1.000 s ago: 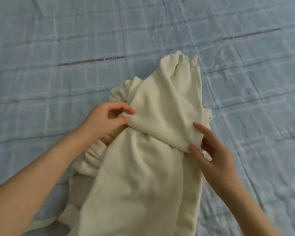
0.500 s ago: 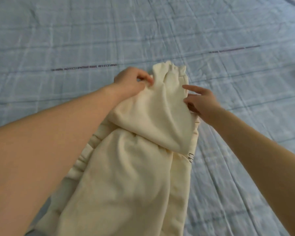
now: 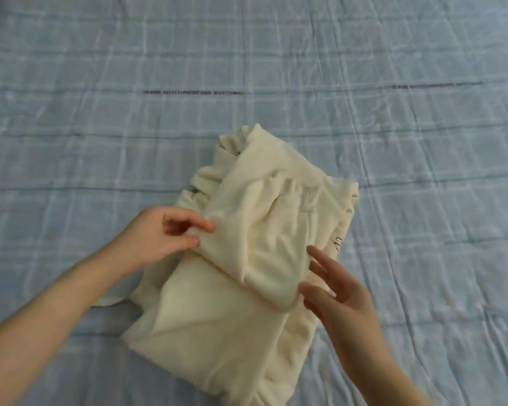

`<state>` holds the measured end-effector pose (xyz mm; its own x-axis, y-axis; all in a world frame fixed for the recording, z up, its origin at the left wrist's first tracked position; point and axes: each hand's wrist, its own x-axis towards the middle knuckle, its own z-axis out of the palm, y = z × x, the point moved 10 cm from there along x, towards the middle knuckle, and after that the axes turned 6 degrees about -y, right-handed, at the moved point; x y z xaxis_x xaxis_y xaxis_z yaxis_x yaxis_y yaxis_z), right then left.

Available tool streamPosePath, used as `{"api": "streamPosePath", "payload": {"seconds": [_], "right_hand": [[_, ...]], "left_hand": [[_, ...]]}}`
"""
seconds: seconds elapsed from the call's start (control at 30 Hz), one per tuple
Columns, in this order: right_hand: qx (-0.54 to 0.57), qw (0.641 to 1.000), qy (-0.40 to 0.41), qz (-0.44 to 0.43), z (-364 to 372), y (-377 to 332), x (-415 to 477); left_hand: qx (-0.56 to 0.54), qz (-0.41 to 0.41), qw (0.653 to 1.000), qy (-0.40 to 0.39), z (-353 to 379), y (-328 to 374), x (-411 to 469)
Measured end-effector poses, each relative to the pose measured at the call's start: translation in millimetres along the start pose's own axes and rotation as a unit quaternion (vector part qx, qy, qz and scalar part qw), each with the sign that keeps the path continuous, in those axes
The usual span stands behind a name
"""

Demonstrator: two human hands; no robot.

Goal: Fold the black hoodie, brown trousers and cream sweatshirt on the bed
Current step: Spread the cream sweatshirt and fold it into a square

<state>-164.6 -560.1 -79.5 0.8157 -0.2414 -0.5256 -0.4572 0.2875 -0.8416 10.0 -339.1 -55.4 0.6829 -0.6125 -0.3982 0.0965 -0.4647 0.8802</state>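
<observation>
Pale blue checked bedding (image 3: 100, 142), creased all over, fills the whole view, and the cream sweatshirt (image 3: 247, 288) lies near the middle of the bed, running down to its near edge. It is partly folded, with a top flap doubled back over the body and a bunched sleeve or collar part at the far end. The left hand (image 3: 159, 238) pinches the left corner of that flap between thumb and fingers. The right hand (image 3: 338, 294) is released, fingers spread, thumb just touching the flap's lower right edge.

This fabric looks thick, soft and limp: light to lift, but it sags and will not keep a crease unless pressed flat. Corners and hem edges seem the best places to grip, both at once, so the layers move together. No black hoodie or brown trousers can be seen, so the stage reached with them cannot be judged.
</observation>
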Motion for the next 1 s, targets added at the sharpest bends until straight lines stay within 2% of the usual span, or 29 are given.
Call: {"api": "streamPosePath", "payload": {"seconds": [0.07, 0.1, 0.2, 0.27, 0.33, 0.43, 0.57, 0.67, 0.77, 0.83, 0.9, 0.93, 1.0], "right_hand": [[-0.046, 0.999, 0.016, 0.013, 0.0, 15.6, -6.4], [-0.066, 0.997, 0.034, -0.004, -4.0, 11.2, -4.0], [-0.102, 0.986, 0.107, -0.075, -20.6, -23.5, 18.4], [-0.135, 0.981, 0.115, -0.079, -18.2, -42.4, 42.1], [-0.148, 0.979, 0.131, -0.056, -15.1, -52.5, 62.8], [-0.050, 0.989, 0.134, -0.044, -7.5, -57.7, 65.7], [0.049, 0.995, 0.041, -0.079, 15.8, -58.9, 21.6], [0.067, 0.994, -0.018, -0.088, 39.1, -43.7, -22.0], [0.002, 0.994, -0.047, -0.099, 62.3, -11.7, -59.2], [-0.081, 0.989, -0.081, -0.093, 78.6, 14.8, -77.7], [-0.207, 0.965, -0.138, -0.081, 94.9, 40.5, -91.7], [-0.256, 0.951, -0.139, -0.106, 96.9, 42.8, -95.9], [-0.301, 0.933, -0.064, -0.188, 88.3, 27.1, -97.9]], "left_hand": [[0.094, -0.006, 0.995, -0.027, 7.4, -11.3, -8.8], [0.135, 0.005, 0.991, -0.012, 2.7, -9.0, -7.2], [0.199, 0.060, 0.973, 0.098, -17.8, 24.0, 14.4], [0.168, 0.077, 0.975, 0.122, -11.5, 44.3, 39.6], [0.121, 0.049, 0.988, 0.083, 12.4, 50.7, 66.5], [0.077, 0.030, 0.995, 0.048, 34.8, 54.2, 75.9], [-0.021, 0.078, 0.995, 0.064, 14.3, 53.0, 25.9], [-0.121, 0.090, 0.988, 0.031, 8.6, 30.9, -36.4], [-0.163, 0.052, 0.985, -0.006, 16.1, -10.0, -91.0], [-0.096, 0.006, 0.994, -0.049, 23.4, -40.2, -115.8], [0.007, -0.036, 0.992, -0.119, 30.8, -62.4, -128.2], [0.050, -0.037, 0.991, -0.121, 26.7, -66.2, -128.2], [0.116, 0.001, 0.993, -0.021, 4.7, -51.9, -118.0]]}}
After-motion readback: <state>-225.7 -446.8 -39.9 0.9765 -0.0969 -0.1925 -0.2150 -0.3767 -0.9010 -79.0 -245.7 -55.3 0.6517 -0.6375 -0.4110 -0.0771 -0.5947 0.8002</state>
